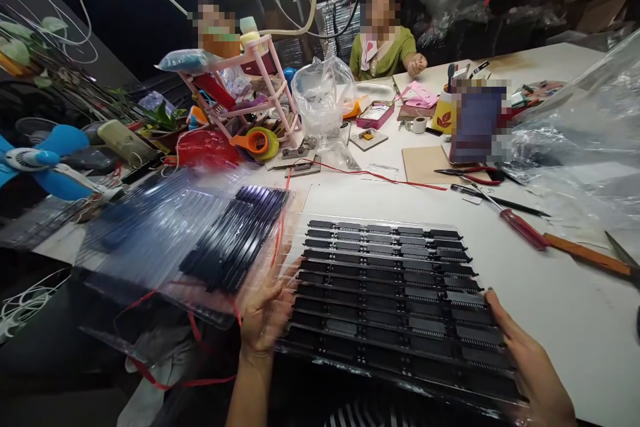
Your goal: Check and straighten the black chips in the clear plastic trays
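Between my two hands is a clear plastic tray (385, 220) filled with rows of black comb-like strips (380, 280). My left hand (267, 313) grips its left edge, fingers partly behind the plastic and slightly blurred. At the right edge, my right hand (530, 360) holds on with the thumb on top; its other fingers are hidden beneath. The tray's near side tilts down over the table's front edge. To the left of my left hand lies a clear plastic sheet or tray stack (150, 233) with a bundle of dark strips (235, 233) on it.
Pliers (475, 175), a red-handled screwdriver (523, 227) and scissors (590, 253) lie to the right on the white table (350, 193). Red ribbon (370, 173) crosses the middle. A pink rack (273, 87) and blue fan (43, 157) stand left. Two people sit across.
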Tool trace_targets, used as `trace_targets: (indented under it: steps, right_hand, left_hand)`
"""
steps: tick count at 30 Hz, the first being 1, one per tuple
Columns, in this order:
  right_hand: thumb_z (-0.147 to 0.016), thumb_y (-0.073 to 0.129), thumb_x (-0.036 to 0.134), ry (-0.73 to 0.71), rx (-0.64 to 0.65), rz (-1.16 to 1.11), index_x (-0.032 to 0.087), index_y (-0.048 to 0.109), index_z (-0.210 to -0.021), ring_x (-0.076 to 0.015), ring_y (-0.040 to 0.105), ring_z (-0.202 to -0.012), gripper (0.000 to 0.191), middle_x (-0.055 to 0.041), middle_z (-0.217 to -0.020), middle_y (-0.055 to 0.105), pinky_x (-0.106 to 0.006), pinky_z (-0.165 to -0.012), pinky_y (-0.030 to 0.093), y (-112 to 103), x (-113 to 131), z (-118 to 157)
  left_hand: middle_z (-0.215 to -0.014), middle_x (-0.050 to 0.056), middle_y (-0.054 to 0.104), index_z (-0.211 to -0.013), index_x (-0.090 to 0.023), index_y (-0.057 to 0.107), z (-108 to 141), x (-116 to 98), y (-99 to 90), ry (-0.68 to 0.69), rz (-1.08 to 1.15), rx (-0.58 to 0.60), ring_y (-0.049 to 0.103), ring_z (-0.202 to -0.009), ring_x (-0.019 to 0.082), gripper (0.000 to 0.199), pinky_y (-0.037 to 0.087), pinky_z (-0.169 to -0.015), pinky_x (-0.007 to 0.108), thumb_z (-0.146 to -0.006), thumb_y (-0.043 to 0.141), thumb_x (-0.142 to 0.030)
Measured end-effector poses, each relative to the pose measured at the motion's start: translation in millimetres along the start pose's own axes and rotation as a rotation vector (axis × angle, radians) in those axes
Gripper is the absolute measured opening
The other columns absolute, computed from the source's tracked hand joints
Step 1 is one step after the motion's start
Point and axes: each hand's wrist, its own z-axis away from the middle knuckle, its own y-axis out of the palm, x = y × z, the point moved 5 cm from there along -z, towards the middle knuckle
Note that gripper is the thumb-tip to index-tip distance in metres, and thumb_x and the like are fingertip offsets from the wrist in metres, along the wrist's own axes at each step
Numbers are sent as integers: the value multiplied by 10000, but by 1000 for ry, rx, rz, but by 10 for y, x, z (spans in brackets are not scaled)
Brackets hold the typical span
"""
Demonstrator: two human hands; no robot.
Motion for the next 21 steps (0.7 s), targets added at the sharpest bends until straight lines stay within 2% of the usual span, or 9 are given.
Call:
trace_targets:
  steps: [5, 10, 16, 21]
  right_hand:
    - [-900, 534, 316, 80, -74, 11, 273, 681, -1117, -225, 686, -957, 266, -23, -981, 740, -394, -958, 510, -119, -13, 22]
    - [-913, 502, 317, 124, -35, -8, 239, 651, -1172, -236, 702, -904, 309, -40, -969, 743, -407, -882, 554, -141, 2, -4]
    - [-912, 489, 372, 167, 13, -38, 219, 627, -1205, -240, 706, -885, 359, -52, -957, 745, -400, -854, 563, 18, -10, 33]
    - [-932, 448, 352, 188, 37, -77, 200, 619, -1212, -223, 703, -892, 362, -58, -938, 747, -387, -861, 551, -1, -46, 34]
  left_hand:
    - [-1364, 101, 518, -1449, -237, 282, -4, 13, 9, -66, 13, 3, 568, -1128, 200, 611, 444, -948, 316, -863, 421, -135]
    - [-1374, 105, 506, -1447, -236, 287, -25, 12, -12, -87, 4, -31, 594, -1086, 198, 586, 469, -898, 310, -881, 402, -134]
    - [-1402, 92, 477, -1452, -255, 274, -9, 21, -24, -120, 60, -23, 496, -1226, 233, 556, 423, -988, 362, -907, 387, -231]
    - [-1432, 78, 442, -1444, -257, 295, -11, 6, -46, -115, 40, -45, 430, -1289, 241, 532, 412, -1017, 370, -918, 371, -250]
